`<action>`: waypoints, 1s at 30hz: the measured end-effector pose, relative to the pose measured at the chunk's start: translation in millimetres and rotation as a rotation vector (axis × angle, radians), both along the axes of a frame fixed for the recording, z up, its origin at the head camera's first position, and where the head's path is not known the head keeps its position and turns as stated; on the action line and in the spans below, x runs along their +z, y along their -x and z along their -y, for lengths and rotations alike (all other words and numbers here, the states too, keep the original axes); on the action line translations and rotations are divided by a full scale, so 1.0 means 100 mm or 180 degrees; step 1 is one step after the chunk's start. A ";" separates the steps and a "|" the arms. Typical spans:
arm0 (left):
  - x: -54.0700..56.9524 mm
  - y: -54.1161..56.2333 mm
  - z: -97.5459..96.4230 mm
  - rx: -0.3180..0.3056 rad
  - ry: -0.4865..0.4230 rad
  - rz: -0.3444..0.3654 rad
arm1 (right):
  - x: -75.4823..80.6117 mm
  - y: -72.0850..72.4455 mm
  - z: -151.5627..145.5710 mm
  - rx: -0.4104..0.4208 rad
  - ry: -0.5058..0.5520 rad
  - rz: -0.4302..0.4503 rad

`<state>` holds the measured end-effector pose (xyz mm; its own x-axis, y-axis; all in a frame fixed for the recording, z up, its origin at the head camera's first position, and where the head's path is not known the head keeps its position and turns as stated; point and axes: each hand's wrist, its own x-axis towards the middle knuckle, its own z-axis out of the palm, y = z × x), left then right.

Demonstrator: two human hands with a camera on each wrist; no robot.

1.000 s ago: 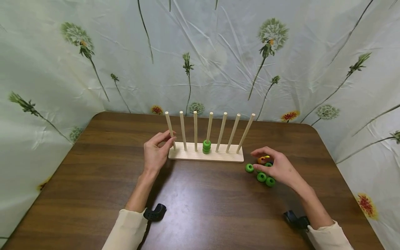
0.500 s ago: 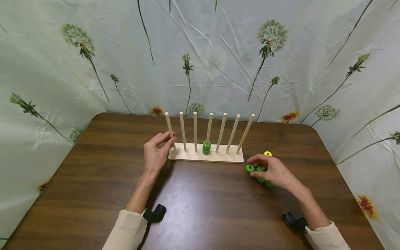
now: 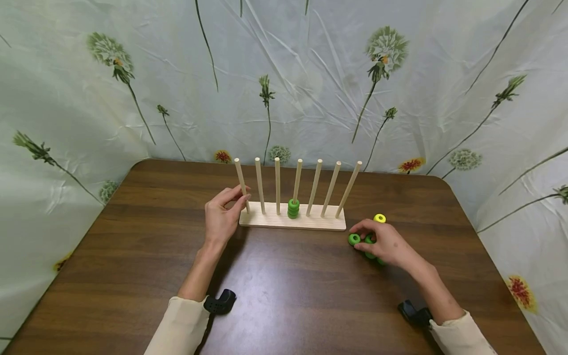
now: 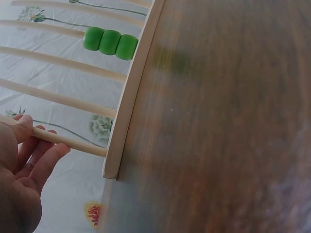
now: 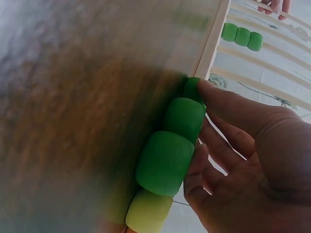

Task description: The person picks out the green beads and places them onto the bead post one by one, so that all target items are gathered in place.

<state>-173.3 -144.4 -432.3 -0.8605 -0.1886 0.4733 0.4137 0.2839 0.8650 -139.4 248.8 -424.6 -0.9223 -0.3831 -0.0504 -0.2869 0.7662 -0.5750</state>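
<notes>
A pale wooden rack (image 3: 293, 223) with several upright pegs stands on the table. Three green beads (image 3: 293, 209) are stacked on its middle peg. My left hand (image 3: 222, 217) pinches the leftmost peg (image 4: 73, 141) between thumb and fingers, low above the base. To the right of the rack, my right hand (image 3: 390, 244) has thumb and forefinger around a single green bead (image 3: 354, 239) on the table. In the right wrist view the thumb tip touches this bead (image 5: 192, 88). More green beads (image 5: 165, 162) lie under and beside the palm, partly hidden in the head view.
A yellow bead (image 3: 379, 218) lies behind the right hand. The brown wooden table (image 3: 284, 296) reaches back to a pale curtain (image 3: 319, 88) printed with dandelions. Black camera mounts (image 3: 220, 302) sit on both wrists.
My right hand has come left and down over the green beads, bringing thumb and forefinger to the leftmost one and uncovering the yellow bead. The left hand keeps its place on the peg.
</notes>
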 end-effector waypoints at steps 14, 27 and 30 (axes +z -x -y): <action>0.02 0.00 0.02 -0.0022 -0.0033 0.0037 | 0.07 0.04 0.03 -0.0264 0.0339 -0.0331; 0.00 0.02 0.01 -0.0038 0.0022 0.0014 | 0.27 0.06 0.10 -0.0447 0.0954 -0.0976; 0.01 0.00 0.00 -0.0033 0.0046 0.0018 | 0.32 0.05 0.12 -0.0441 0.1086 -0.1040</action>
